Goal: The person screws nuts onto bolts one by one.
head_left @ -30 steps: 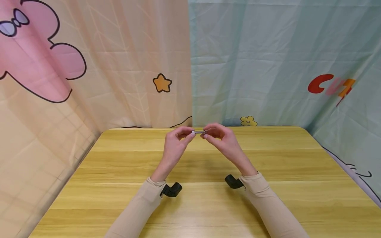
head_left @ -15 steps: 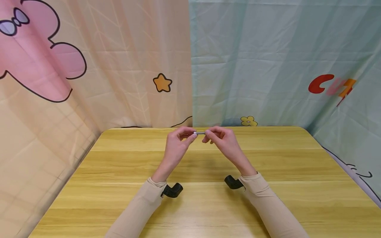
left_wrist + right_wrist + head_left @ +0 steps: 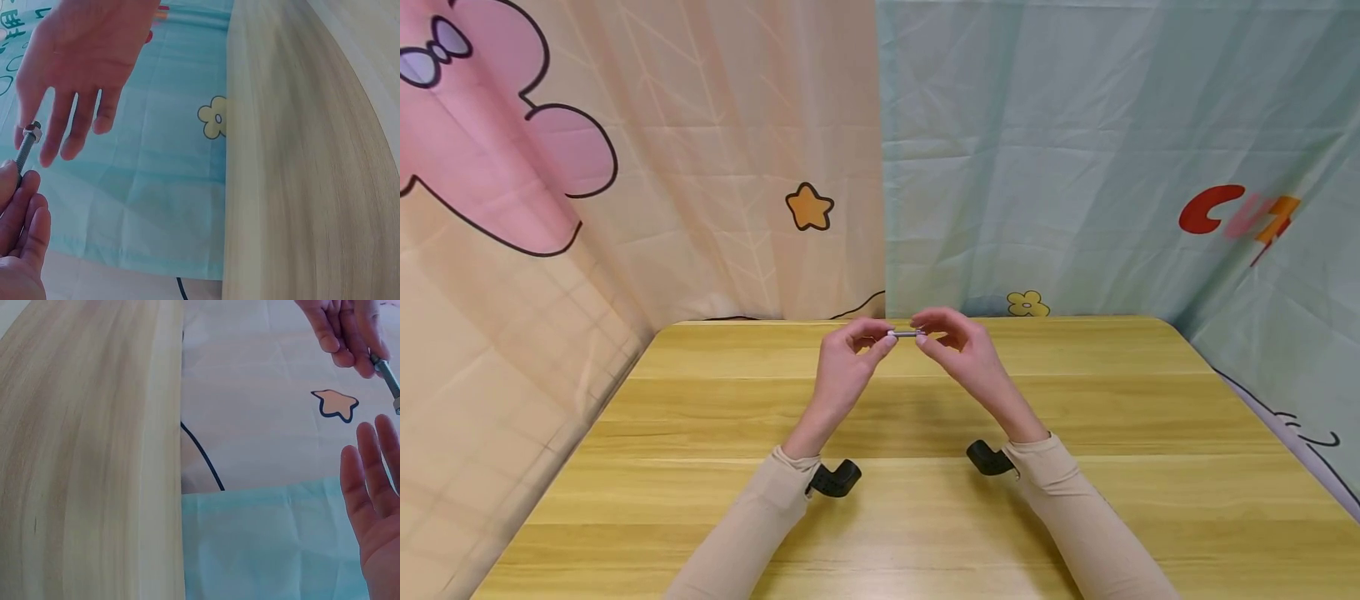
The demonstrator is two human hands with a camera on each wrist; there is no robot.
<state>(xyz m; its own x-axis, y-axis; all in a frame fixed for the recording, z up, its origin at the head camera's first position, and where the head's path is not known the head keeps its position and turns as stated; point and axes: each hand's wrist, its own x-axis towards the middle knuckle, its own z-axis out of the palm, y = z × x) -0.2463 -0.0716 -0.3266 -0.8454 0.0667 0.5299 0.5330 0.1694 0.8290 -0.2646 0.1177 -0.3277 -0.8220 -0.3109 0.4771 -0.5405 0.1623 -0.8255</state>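
Note:
A metal bolt [image 3: 906,334] is held level above the table. My left hand [image 3: 844,358] pinches one end between thumb and fingertips, hiding part of it. Near the other end a hex nut [image 3: 32,132] sits on the thread, with a short tip of bolt past it. Around that nut is my right hand [image 3: 958,346], its thumb right at the nut and its index finger raised above. The other right fingers extend nearly straight in the left wrist view. In the right wrist view, the bolt reaches from the left fingertips towards the nut at the frame's edge.
Beneath both hands lies a wood-grain table [image 3: 895,500]. Printed curtains [image 3: 1000,167] hang behind its far edge and at both sides. Black angled wrist mounts [image 3: 837,478] stick inward from the beige sleeves [image 3: 752,521].
The right thumb and fingers closed over the nut end half a second ago. Now the index finger has lifted and the fingers have spread. The left hand keeps its pinch almost unmoved.

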